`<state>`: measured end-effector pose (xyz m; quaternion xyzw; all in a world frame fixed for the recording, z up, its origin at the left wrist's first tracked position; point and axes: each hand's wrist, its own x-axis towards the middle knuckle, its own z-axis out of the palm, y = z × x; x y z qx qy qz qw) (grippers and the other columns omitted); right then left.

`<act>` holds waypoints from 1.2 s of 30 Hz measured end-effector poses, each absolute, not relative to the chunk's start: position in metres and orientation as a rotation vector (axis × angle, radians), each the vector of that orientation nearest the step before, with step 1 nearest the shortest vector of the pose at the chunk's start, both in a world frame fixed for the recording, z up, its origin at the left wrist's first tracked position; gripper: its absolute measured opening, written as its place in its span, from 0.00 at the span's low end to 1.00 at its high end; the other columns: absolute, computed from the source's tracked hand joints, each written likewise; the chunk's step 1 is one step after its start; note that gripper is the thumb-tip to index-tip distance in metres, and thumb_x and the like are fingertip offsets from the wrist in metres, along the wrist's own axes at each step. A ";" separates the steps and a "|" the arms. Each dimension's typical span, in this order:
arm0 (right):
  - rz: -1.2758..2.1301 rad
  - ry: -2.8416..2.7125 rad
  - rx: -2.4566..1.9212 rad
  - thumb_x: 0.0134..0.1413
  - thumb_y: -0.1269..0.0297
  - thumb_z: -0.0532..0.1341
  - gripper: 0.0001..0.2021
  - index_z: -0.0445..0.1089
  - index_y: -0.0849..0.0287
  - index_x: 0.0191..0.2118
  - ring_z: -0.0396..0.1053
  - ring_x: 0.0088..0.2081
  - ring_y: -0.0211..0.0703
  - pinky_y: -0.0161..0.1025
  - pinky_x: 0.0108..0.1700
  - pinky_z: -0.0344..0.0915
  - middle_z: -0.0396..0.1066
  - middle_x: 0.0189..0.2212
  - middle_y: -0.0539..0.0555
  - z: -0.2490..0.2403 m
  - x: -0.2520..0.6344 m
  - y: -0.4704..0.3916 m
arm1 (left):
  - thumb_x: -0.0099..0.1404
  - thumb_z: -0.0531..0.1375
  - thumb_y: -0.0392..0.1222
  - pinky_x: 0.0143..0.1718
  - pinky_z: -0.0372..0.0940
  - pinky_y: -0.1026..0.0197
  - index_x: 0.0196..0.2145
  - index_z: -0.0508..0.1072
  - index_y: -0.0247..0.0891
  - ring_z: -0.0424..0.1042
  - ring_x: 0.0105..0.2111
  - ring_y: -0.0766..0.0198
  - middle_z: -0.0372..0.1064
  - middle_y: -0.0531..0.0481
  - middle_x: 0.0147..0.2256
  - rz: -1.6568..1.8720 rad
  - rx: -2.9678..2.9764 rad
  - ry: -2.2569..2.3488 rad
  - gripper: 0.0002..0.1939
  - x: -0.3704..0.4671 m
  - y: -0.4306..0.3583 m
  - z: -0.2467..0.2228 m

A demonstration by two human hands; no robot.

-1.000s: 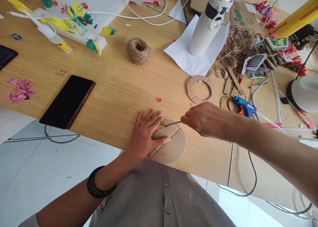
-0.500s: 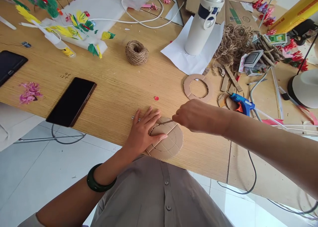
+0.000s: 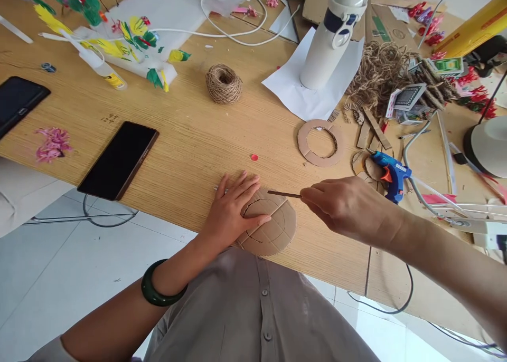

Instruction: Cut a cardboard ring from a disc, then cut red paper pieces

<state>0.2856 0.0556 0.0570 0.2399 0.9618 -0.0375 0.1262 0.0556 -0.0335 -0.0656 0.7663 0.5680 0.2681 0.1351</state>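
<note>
A round cardboard disc lies at the table's front edge, with a smaller circle marked inside it and straight lines across. My left hand rests on its left part, fingers spread and thumb stretched over the circle. A thin pale object, mostly hidden, shows beside the left fingers. In my right hand a narrow dark blade is gripped, its tip pointing left above the disc's upper edge. Beyond the right hand lie a cardboard ring and a blue glue gun.
A dark phone lies to the left near the edge. Farther back are a twine ball, a glue bottle and a white drinking bottle on paper. Loose twine, cardboard strips and cords crowd the right.
My right hand has moved right and slightly down, drawing the blade away from the cut line, so more of it shows. My left hand stays on the cardboard disc. The view shifts slightly.
</note>
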 end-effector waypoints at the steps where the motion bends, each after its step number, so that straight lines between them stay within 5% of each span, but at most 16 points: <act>1: -0.125 2.832 0.710 0.64 0.74 0.51 0.13 0.67 0.61 0.29 0.50 0.22 0.35 0.38 0.26 0.42 0.63 0.21 0.50 0.053 0.287 0.051 | 0.63 0.62 0.58 0.68 0.43 0.38 0.62 0.62 0.41 0.59 0.64 0.49 0.66 0.43 0.61 0.780 2.225 1.643 0.34 0.055 -0.033 -0.066; 15: -0.156 2.829 0.683 0.60 0.79 0.49 0.13 0.65 0.61 0.28 0.51 0.22 0.36 0.39 0.26 0.41 0.65 0.21 0.51 0.039 0.286 0.042 | 0.64 0.62 0.58 0.68 0.43 0.38 0.62 0.62 0.41 0.59 0.64 0.48 0.66 0.43 0.61 0.783 2.230 1.645 0.34 0.055 -0.033 -0.066; 22: -0.164 2.618 0.561 0.48 0.82 0.54 0.10 0.66 0.60 0.26 0.51 0.20 0.35 0.39 0.26 0.39 0.68 0.20 0.51 0.058 0.263 0.052 | 0.65 0.61 0.56 0.67 0.43 0.38 0.63 0.61 0.41 0.58 0.65 0.48 0.65 0.43 0.61 0.752 2.239 1.636 0.33 0.055 -0.034 -0.065; 36: -0.230 2.703 0.489 0.57 0.79 0.53 0.10 0.66 0.62 0.28 0.46 0.21 0.33 0.38 0.26 0.41 0.63 0.20 0.49 0.047 0.262 0.070 | 0.64 0.63 0.55 0.67 0.44 0.37 0.63 0.62 0.42 0.58 0.65 0.46 0.66 0.42 0.61 0.802 2.208 1.626 0.34 0.055 -0.034 -0.066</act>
